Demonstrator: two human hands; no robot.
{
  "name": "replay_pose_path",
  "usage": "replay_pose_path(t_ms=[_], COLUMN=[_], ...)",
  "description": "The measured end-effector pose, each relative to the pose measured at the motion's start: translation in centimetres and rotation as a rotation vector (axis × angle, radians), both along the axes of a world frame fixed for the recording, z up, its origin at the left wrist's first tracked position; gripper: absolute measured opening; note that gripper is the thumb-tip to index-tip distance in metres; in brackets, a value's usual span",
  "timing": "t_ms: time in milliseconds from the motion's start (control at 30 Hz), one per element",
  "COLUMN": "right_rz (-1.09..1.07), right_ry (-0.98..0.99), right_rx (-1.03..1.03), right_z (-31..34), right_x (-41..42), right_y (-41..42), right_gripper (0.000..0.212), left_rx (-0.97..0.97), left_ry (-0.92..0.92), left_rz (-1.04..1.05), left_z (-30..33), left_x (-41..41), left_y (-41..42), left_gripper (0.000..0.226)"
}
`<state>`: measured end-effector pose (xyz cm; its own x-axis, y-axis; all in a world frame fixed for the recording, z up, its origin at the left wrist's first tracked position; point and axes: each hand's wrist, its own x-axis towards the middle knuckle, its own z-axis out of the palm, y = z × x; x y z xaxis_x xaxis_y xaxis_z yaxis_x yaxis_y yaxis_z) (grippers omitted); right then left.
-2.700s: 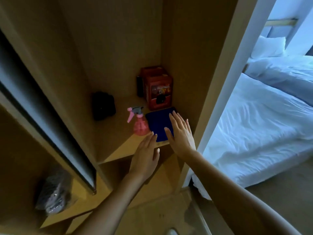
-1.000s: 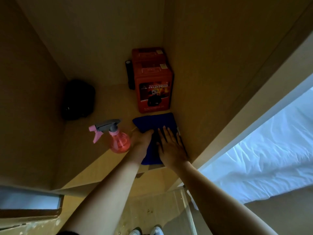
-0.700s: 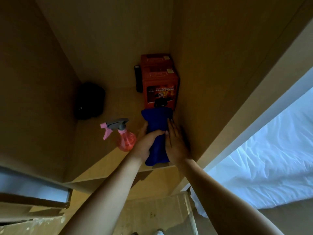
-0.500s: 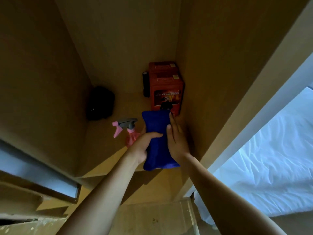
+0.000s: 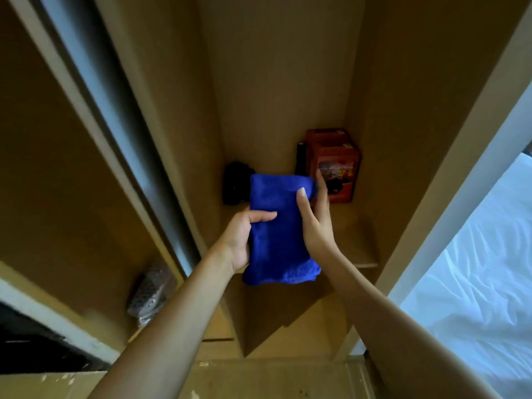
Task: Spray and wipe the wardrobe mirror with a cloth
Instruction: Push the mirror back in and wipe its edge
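Head view: both hands, left hand point(image 5: 239, 234) and right hand point(image 5: 315, 223), grip the folded blue cloth point(image 5: 277, 231) above the shelf point(image 5: 354, 240).

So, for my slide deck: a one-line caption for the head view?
Both hands, left and right, hold a folded blue cloth before a wardrobe shelf.

Red box point(image 5: 334, 164) and black object point(image 5: 234, 182) (blurred) on shelf point(image 5: 354, 243).

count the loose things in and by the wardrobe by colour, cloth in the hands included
blue: 1, the folded blue microfibre cloth, held by the left hand and right hand
red: 1, the red printed box
black: 2, the black bundle and the slim black cylinder
grey: 1, the grey dotted bag on the lower shelf
total: 5
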<state>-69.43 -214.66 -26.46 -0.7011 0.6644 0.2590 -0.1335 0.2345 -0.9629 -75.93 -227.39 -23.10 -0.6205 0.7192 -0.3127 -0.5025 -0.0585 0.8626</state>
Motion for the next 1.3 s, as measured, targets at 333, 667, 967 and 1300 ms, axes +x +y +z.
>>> replay_pose_path(t_ms=[333,667,967,1300], right_rz=[-0.078,-0.108,-0.283,-0.472], right_ry=[0.054,0.206,0.308,0.462], right_rx=[0.136,0.493,0.822,0.944], right_z=[5.0,11.2,18.8,28.6], right_x=[-1.8,-6.1,-11.9,-15.2], right_y=[-15.5,-20.7,-19.0,-18.4], right_gripper=[0.069,0.069,0.055,0.052], left_rx=[0.044,0.059,0.153,0.374], left_ry=[0.189,0.411,0.505,0.710], left_rz=[0.080,0.378,0.568,0.609], left_z=[4.8,11.1,18.7,28.0], left_x=[-0.4,-3.3,-7.0,-10.1], left_y=[-15.8,-19.7,-17.9,-17.0], left_gripper=[0.026,0.028,0.024,0.024])
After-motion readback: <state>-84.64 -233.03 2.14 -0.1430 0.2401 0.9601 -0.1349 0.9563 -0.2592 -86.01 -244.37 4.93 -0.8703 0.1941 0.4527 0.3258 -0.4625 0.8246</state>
